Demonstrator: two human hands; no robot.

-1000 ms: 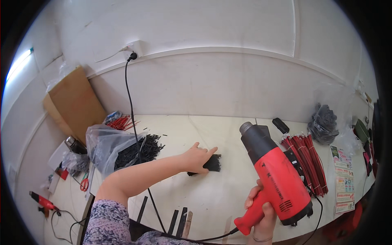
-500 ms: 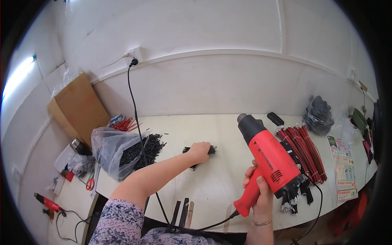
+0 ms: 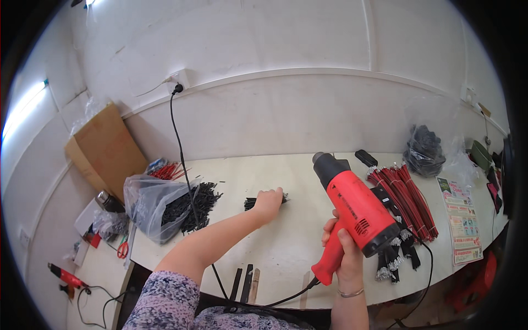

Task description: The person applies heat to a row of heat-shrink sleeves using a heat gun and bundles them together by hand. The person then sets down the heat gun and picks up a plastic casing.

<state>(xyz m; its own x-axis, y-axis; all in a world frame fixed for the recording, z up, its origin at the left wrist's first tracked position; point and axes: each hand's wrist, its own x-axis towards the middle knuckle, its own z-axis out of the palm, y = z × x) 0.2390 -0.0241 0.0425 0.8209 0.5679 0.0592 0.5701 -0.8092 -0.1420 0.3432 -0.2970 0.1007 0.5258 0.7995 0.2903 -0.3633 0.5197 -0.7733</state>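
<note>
Pale worktop (image 3: 297,247) under a white wall: the left hand (image 3: 268,202) is closed on a small bundle of black sleeves (image 3: 254,203), just right of the clear bag (image 3: 149,206) spilling black pieces. Right of that bundle, the right hand (image 3: 344,250) grips the red heat gun (image 3: 352,206), with red wire bundles (image 3: 404,195) beyond it. Since a moment ago, the gun has swung nearer the bundle.

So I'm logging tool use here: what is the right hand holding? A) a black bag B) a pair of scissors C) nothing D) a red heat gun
D: the right hand grips the handle of the red heat gun, its nozzle aimed toward the left hand on a small black bundle.
</note>
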